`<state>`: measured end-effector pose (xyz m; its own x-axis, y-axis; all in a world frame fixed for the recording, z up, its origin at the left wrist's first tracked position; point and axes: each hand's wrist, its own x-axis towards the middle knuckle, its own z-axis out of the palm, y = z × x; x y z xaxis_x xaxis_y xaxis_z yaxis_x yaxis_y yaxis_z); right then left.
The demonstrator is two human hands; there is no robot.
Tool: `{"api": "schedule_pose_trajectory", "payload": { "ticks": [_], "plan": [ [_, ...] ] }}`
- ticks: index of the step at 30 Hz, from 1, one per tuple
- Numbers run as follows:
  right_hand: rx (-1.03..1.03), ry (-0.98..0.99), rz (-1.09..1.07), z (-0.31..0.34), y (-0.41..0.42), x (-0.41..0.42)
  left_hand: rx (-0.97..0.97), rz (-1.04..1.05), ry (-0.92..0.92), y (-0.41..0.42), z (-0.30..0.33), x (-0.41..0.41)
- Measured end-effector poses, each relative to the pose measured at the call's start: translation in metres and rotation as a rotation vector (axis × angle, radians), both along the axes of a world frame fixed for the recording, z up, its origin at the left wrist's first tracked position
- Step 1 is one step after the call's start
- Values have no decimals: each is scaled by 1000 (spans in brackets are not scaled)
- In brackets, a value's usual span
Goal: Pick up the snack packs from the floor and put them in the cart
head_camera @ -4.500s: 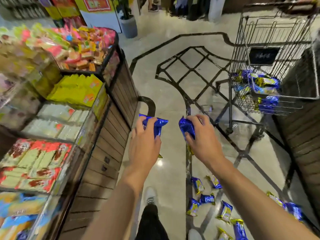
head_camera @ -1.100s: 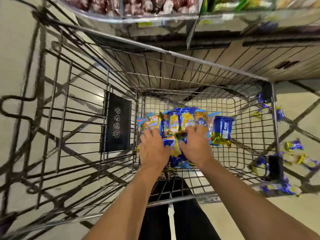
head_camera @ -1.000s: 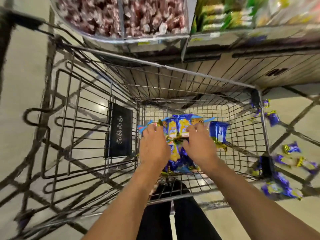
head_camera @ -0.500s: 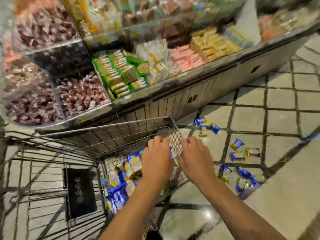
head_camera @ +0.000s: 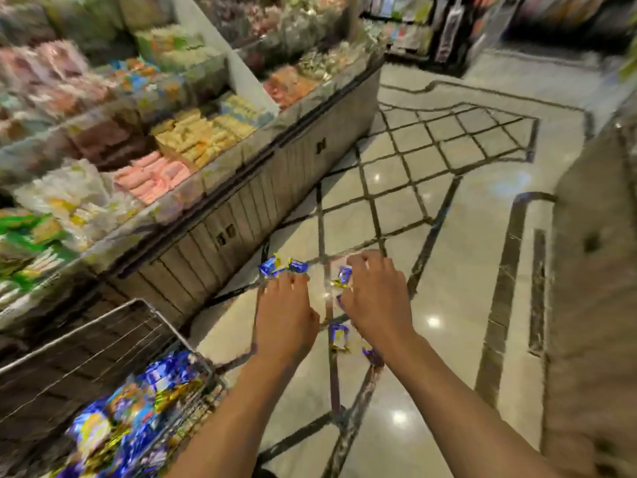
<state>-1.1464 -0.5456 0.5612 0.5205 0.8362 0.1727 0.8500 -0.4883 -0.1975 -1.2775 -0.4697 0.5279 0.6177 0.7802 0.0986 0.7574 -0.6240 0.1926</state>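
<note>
A blurred, head-height view looks down an aisle of a snack shop. On the left, a long display counter (head_camera: 241, 215) carries bins of wrapped sweets and biscuits. At lower left sits the wire cart (head_camera: 103, 326), already holding a heap of blue and gold snack packs in the cart (head_camera: 138, 408). In the middle, both bare arms stretch forward over the polished floor (head_camera: 448, 270). The left hand (head_camera: 286, 319) has its fingers spread, relaxed and holding nothing; just beyond them lie 2 blue packs (head_camera: 282, 266). The right hand (head_camera: 375, 301) is also empty, fingers loosely bent, with another pack (head_camera: 342, 277) beside them and 1 more (head_camera: 339, 336) lying between the 2 wrists. A further pack is partly hidden under the right forearm. On the right stands a second wood-panelled fixture (head_camera: 593, 270).

Risks, as a judgement: the wrappers look slick and the tiles glossy, so a hurried pinch could skid a pack away or drop it short of the cart. The hidden pack could be missed or trodden on.

The floor ahead is open between both fixtures; the cart's rim is close beside the left elbow.
</note>
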Motion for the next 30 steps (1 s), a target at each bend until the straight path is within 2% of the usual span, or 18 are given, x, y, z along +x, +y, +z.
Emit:
{"api": "schedule_pose_trajectory", "payload": {
  "ticks": [6, 14, 19, 24, 30],
  "plan": [
    [-13, -32, -130, -6, -42, 115, -16, -107, 33, -3, 4, 113],
    [-79, -64, -238, -33, -42, 246, -55, -231, 64, 19, -22, 266],
    [-141, -36, -284, -32, -41, 330, -81, -301, 68, 29, -13, 361],
    [-91, -5, -269, -38, -20, 418, -33, -317, 97, 47, -14, 447],
    [-92, 18, -129, -55, 11, 541, -64, -198, 127, 55, -28, 559]
  ]
}}
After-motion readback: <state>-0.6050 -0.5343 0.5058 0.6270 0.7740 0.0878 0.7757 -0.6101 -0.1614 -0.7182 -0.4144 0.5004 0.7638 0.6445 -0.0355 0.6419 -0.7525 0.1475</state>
